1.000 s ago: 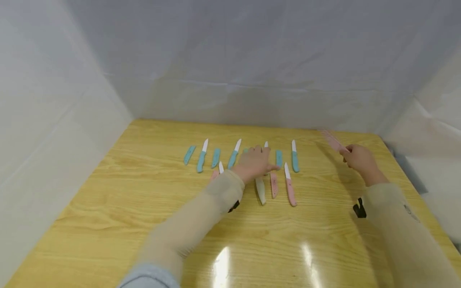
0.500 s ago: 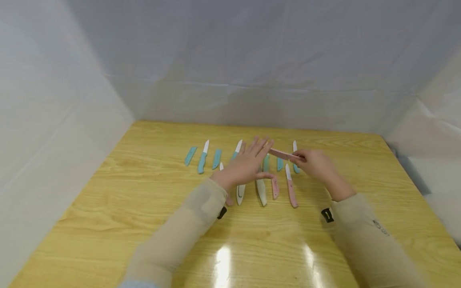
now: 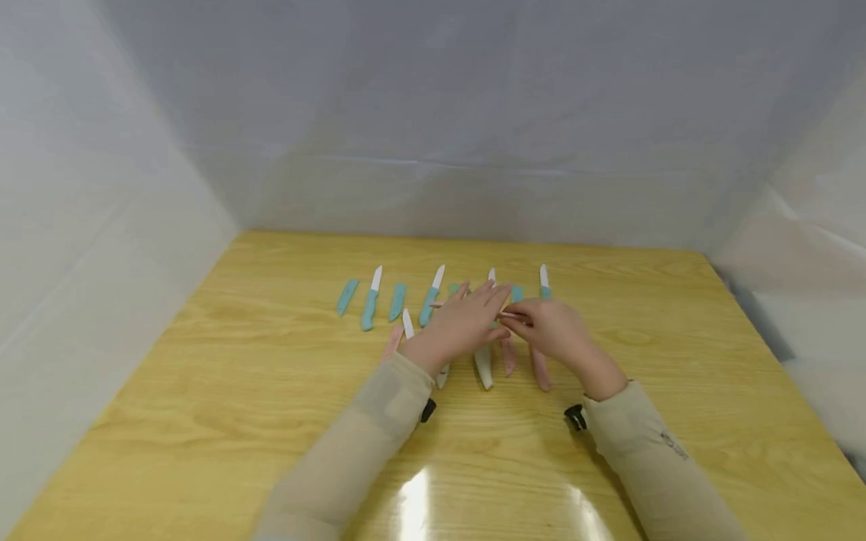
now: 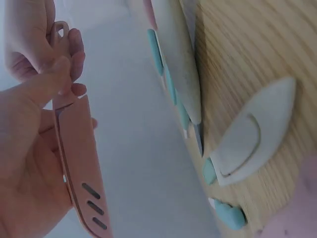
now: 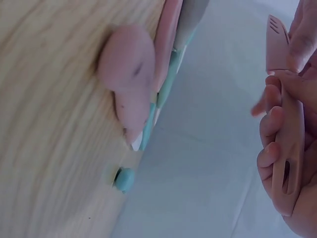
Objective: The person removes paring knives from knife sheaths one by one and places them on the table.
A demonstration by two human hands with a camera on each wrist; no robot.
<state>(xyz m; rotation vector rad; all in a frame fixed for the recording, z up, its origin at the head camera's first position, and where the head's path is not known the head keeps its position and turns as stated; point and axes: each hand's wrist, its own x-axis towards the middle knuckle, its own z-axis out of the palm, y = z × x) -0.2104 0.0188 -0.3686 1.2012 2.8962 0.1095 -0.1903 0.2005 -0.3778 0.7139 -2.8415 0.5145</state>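
Note:
A pink knife in a slotted pink sheath (image 4: pixel 81 148) is held between both hands, raised off the table. My right hand (image 3: pixel 558 330) grips its handle (image 5: pixel 293 131), with fingers curled round it and the hanging hole showing. Across the sheath's mouth lies the thumb of my left hand (image 3: pixel 460 328); its fingers are behind the sheath, mostly spread in the head view. The sheath's tip pokes out left of that hand. Beneath the hands lie a white sheath (image 3: pixel 483 367), a pink sheath (image 3: pixel 508 358) and a pink-handled knife (image 3: pixel 540 370), partly hidden.
Several teal-handled knives with white blades, such as one teal knife (image 3: pixel 368 308), lie in a row with teal sheaths (image 3: pixel 347 297). Another pink sheath (image 3: pixel 392 343) lies left of the hands. White cloth (image 3: pixel 433 128) walls stand behind and beside the wooden table (image 3: pixel 203 376).
My right hand has come left from the table's far right with the pink knife and met the left hand. The left hand has shifted slightly and now holds the sheath.

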